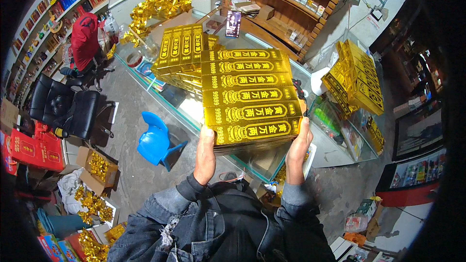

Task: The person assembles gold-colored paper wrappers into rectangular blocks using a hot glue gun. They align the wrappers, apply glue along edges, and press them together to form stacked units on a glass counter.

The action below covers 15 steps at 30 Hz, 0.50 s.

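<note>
Between my two hands is a block of long gold boxes (252,94) with dark printing, laid side by side in several rows. My left hand (206,153) grips its near left corner, thumb up along the side. At the near right corner my right hand (300,145) presses the other end, fingers partly hidden behind the boxes. Just beyond, on the glass counter, stands another stack of gold boxes (182,48), partly covered by the block. Whether the held block touches the counter underneath cannot be seen.
A glass display counter (145,87) runs ahead, with gold foil ornaments (162,5) at its far left and more gold boxes (359,77) at right. A blue plastic chair (154,138) and a black office chair (65,104) stand left. Cartons (97,170) crowd the lower left floor.
</note>
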Each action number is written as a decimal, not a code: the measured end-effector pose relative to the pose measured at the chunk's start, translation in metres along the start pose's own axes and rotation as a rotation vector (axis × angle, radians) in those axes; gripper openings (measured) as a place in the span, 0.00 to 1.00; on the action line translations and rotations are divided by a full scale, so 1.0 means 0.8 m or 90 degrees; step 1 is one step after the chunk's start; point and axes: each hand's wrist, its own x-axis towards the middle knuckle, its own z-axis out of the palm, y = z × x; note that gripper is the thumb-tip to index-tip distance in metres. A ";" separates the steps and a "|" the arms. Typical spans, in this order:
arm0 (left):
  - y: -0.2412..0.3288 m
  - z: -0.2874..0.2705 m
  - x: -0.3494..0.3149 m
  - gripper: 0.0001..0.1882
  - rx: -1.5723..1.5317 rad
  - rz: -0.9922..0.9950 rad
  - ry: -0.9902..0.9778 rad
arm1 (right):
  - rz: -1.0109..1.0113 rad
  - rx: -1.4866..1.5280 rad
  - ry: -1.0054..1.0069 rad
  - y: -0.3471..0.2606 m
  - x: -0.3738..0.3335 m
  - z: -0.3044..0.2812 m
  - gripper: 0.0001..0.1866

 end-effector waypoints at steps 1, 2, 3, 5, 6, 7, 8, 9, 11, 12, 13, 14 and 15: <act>0.001 -0.001 0.001 0.29 0.009 0.000 -0.007 | 0.005 -0.021 0.013 0.001 0.001 -0.001 0.26; 0.003 -0.002 0.001 0.29 0.018 0.000 -0.013 | 0.004 -0.027 0.010 0.001 0.001 0.000 0.26; 0.004 -0.002 0.002 0.29 0.027 0.000 -0.020 | 0.008 -0.022 0.007 0.000 0.001 0.000 0.26; 0.005 -0.004 0.002 0.30 0.044 0.000 -0.033 | 0.033 -0.041 -0.004 -0.003 0.003 0.000 0.26; 0.004 -0.005 0.001 0.30 0.052 0.000 -0.039 | 0.084 -0.046 0.024 -0.005 0.003 0.000 0.26; 0.001 -0.007 0.003 0.31 -0.003 0.009 -0.061 | 0.031 -0.043 -0.007 -0.007 0.003 0.000 0.27; -0.003 -0.011 0.006 0.32 -0.058 0.017 -0.082 | 0.016 -0.040 -0.003 -0.008 0.003 -0.003 0.28; -0.009 -0.016 0.008 0.33 -0.098 0.001 -0.102 | 0.014 -0.017 -0.019 -0.008 0.003 -0.007 0.29; -0.025 -0.030 0.006 0.41 -0.268 -0.027 -0.073 | -0.033 0.067 -0.069 -0.005 -0.002 -0.022 0.32; -0.034 -0.043 0.011 0.41 -0.254 -0.097 -0.052 | 0.004 0.029 -0.015 0.001 -0.006 -0.033 0.31; -0.042 -0.056 0.017 0.42 -0.289 -0.109 -0.065 | -0.021 0.047 -0.034 0.006 -0.012 -0.047 0.29; -0.052 -0.065 0.023 0.43 -0.178 -0.110 -0.108 | 0.053 -0.013 0.044 0.018 -0.018 -0.057 0.28; -0.061 -0.069 0.024 0.38 -0.071 -0.182 -0.097 | 0.094 -0.049 0.085 0.035 -0.023 -0.061 0.27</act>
